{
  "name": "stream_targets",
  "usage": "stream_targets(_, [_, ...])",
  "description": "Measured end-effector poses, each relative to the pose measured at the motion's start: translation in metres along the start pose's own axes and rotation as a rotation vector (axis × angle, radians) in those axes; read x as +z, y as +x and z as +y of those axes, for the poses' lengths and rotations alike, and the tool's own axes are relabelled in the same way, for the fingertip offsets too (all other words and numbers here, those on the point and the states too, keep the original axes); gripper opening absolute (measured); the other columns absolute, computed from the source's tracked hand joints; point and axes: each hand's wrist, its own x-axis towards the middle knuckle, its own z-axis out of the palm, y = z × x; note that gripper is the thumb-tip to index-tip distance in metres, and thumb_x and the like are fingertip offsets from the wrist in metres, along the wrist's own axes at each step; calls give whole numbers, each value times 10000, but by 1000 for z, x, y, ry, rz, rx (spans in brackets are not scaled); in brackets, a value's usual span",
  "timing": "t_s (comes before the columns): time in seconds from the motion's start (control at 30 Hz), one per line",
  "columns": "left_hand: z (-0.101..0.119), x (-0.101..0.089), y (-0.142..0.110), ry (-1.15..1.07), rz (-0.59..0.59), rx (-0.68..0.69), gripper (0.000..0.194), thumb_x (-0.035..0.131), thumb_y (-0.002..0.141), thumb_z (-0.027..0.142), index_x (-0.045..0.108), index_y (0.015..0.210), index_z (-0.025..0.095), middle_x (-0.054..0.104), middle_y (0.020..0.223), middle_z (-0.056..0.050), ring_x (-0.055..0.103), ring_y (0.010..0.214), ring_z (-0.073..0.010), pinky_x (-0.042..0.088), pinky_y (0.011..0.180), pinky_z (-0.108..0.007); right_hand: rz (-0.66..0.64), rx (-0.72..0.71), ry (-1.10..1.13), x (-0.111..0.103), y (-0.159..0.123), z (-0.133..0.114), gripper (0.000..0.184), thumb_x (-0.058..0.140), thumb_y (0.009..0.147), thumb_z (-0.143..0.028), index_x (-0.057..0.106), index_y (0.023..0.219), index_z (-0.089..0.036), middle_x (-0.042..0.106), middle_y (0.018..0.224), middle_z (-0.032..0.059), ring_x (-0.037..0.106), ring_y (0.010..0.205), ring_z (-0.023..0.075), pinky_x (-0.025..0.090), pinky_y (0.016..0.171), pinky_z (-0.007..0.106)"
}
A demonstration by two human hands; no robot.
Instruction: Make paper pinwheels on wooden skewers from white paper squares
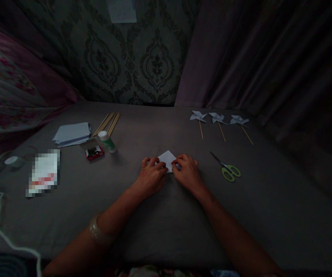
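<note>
Left hand [153, 175], fingers curled, bears on the left side of a folded white paper square [167, 157] at the center of a gray cloth-covered table [154, 238]; whether it grips or only presses cannot be told. The right hand [186, 171] pinches the paper's right side. Patterned wallpaper [157, 61] and drawn curtains [226, 50] frame the dim room. An open red box [94, 153] holds small dark items, their type unclear, beside a white-capped glue bottle [107, 142]. Beyond lie wooden sticks [106, 124], near a paper stack [72, 133]. Green-handled scissors [226, 167] rest right of the hands, nearer than three paper pinwheels [218, 118] on sticks. A white cord [7, 238] trails at far left.
</note>
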Motion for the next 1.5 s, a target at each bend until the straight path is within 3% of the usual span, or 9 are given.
stream_targets(0.2, [1,0,0,5,-5,3,227,497,873,208,685,1000,221,686,1034,-63,487,1066,-287,270,931,-494,-53,-127,-28,-2,-7,0,286,511,793,-83,729,924,-214,640,993,75,539,973,221,344,866,382])
stream_targets(0.73, [1,-1,-1,-51,-14,-32,256,491,880,217,693,1037,221,690,1047,-69,481,1086,-299,257,943,-511,-130,-276,-234,-3,-8,-9,274,481,878,-110,721,969,-207,633,1021,89,498,965,228,302,874,390])
stream_targets(0.93, [-3,-2,-3,-123,29,-34,243,480,901,238,712,968,258,716,1009,-39,516,1057,-258,258,931,-478,-172,-313,-271,-5,-5,-11,273,470,874,-106,716,942,-202,632,985,86,481,933,225,297,863,393])
stream_targets(1.03, [-6,-3,-1,-166,129,-122,224,500,902,270,720,940,258,724,1008,-32,544,1029,-240,263,927,-464,-201,-347,-306,-7,-2,-12,265,468,871,-104,709,939,-190,626,966,88,474,922,223,294,861,391])
stream_targets(1.2, [-10,-10,1,-214,294,-387,200,525,892,274,719,918,229,730,953,-37,585,951,-217,288,914,-442,-210,-412,-361,-6,1,-10,216,499,847,-94,691,910,-169,618,946,85,469,912,222,290,856,381])
stream_targets(1.3, [-13,-10,1,-233,320,-474,194,530,886,272,715,905,220,724,934,-42,588,932,-214,304,893,-428,-227,-464,-386,-7,3,-8,218,500,838,-74,684,910,-165,622,961,86,472,922,223,285,852,379])
stream_targets(1.5, [-13,-5,0,-241,272,-509,213,507,890,280,710,876,218,717,889,-41,584,913,-219,313,864,-423,-277,-492,-326,-13,9,-4,232,507,844,-74,698,932,-173,634,962,82,490,919,218,285,842,380])
